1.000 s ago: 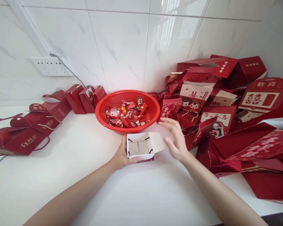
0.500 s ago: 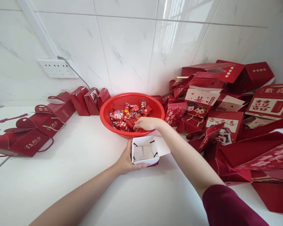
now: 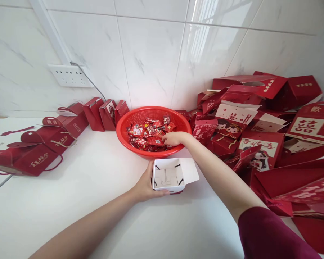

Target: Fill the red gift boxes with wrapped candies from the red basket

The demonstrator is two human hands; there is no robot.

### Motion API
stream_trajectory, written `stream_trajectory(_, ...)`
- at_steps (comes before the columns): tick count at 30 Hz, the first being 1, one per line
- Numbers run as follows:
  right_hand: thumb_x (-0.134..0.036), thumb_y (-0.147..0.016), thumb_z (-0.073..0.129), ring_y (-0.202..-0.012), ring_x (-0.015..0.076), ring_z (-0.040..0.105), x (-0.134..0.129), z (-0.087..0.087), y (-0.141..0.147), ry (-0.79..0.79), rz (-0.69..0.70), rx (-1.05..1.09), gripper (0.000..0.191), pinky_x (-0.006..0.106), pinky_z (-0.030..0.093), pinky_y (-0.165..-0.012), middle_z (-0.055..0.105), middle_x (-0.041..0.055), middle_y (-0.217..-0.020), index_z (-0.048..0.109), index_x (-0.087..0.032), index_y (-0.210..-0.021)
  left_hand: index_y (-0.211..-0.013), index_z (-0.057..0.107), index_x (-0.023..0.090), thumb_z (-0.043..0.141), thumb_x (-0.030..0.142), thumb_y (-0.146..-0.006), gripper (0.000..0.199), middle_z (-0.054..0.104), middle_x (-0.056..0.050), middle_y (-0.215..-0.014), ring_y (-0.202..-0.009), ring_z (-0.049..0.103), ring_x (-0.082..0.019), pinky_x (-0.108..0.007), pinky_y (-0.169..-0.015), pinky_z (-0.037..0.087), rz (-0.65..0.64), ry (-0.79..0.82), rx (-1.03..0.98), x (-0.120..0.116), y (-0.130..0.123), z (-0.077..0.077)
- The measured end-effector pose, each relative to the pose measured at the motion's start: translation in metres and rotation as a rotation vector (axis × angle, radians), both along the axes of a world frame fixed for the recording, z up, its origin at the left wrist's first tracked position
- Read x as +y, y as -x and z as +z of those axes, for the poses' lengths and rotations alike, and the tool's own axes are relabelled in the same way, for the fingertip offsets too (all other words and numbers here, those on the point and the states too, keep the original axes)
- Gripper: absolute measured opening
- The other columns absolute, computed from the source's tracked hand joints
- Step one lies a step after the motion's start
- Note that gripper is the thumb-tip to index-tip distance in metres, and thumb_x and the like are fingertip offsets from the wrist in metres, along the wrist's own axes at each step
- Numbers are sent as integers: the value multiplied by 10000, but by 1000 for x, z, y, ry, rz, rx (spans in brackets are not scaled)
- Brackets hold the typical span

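My left hand (image 3: 147, 184) grips an open box (image 3: 168, 176) by its left side, thumb along the front. The box is white inside, with its flap spread to the right and nothing in it. Behind it stands a red plastic basket (image 3: 126, 138) holding several wrapped red sweets (image 3: 148, 131). My right hand (image 3: 175, 139) reaches over the basket's right side, fingers pinched on a red packet (image 3: 157, 140) among the sweets.
Red folded boxes (image 3: 40, 158) stand in a row at the left, with smaller ones (image 3: 107, 114) beside the basket. A large heap of red cartons (image 3: 261, 144) covers the right. A tiled wall with a socket strip (image 3: 70, 76) rises behind.
My right hand has drawn slightly up and right in the basket, and a red packet now shows at its fingertips. The view has shifted slightly; my left hand still holds the box.
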State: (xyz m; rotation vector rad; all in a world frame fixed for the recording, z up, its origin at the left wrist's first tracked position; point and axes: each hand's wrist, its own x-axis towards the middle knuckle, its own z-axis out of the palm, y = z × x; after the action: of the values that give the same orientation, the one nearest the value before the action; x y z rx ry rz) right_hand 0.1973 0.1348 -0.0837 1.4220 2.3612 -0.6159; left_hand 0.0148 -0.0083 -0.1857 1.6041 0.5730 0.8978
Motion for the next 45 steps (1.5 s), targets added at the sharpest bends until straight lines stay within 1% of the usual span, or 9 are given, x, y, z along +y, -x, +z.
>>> stream_trajectory(6, -469, -919, 573, -1044, 244, 663, 0, -11, 11, 57, 87, 99, 361, 377, 485, -965, 718, 108, -1123, 755, -164, -986, -1403, 278, 222, 857, 319, -648, 956, 474, -169, -1395, -1310, 461, -370, -531, -1078, 383, -2, -12, 14, 2, 0, 0)
stream_trajectory(10, -566, -850, 603, -1060, 273, 670, -4, -14, 20, 107, 113, 201, 433, 370, 489, -951, 732, 82, -1142, 780, -212, -1024, -1427, 281, 219, 870, 318, -631, 994, 472, -169, -1412, -1316, 461, -373, -530, -1084, 387, 24, -25, 16, 3, 1, 0)
stream_trajectory(19, -398, -880, 657, -1138, 202, 637, -42, 22, -9, 155, 243, 651, 315, 312, 466, -1010, 695, 37, -1226, 705, -205, -1124, -1413, 347, 225, 879, 322, -627, 954, 470, -157, -1442, -1332, 459, -367, -534, -1098, 388, 116, -14, -52, 3, 0, -2)
stream_trajectory(24, -291, -846, 716, -942, 187, 725, -82, 24, -42, 196, -147, 1253, 457, 352, 570, -879, 747, 28, -957, 566, -221, -1272, -1454, 318, 241, 867, 310, -646, 980, 452, -149, -1478, -1360, 441, -358, -542, -1125, 357, 87, 35, -129, 2, -3, 2)
stream_trajectory(28, -343, -831, 743, -823, 178, 748, -104, 25, -50, 299, -348, 1404, 422, 287, 607, -727, 743, 43, -933, 603, -204, -1204, -1454, 316, 234, 859, 299, -658, 966, 445, -162, -1483, -1360, 438, -368, -562, -1126, 343, 78, 37, -102, 3, -2, 0)
stream_trajectory(31, -341, -808, 764, -843, 187, 737, -114, 28, -50, 190, -332, 1416, 310, 313, 604, -735, 737, 33, -921, 642, -204, -1057, -1455, 313, 236, 866, 293, -645, 983, 450, -162, -1478, -1359, 432, -381, -570, -1114, 352, 90, 22, -73, 2, -1, -3)
stream_trajectory(35, -160, -804, 719, -1170, 222, 618, -125, 30, -48, -274, -99, 1446, 89, 425, 496, -1011, 681, 38, -1159, 675, -226, -845, -1425, 361, 237, 879, 295, -628, 953, 479, -165, -1448, -1340, 444, -399, -587, -1103, 356, 96, 25, -50, -1, 1, -3)
stream_trajectory(38, -92, -782, 678, -1267, 241, 530, -131, 31, -50, -534, -18, 1408, 180, 467, 424, -1090, 586, 13, -1286, 656, -234, -672, -1398, 392, 244, 873, 310, -639, 901, 503, -155, -1422, -1315, 466, -398, -587, -1087, 370, 92, 41, -67, -2, 1, -1)
stream_trajectory(45, -97, -783, 680, -1255, 234, 524, -134, 35, -52, -515, 57, 1435, 252, 448, 475, -1044, 546, -18, -1297, 625, -238, -581, -1416, 354, 258, 855, 296, -665, 904, 500, -153, -1432, -1326, 463, -399, -598, -1079, 374, 57, 75, -44, -2, 2, -2)
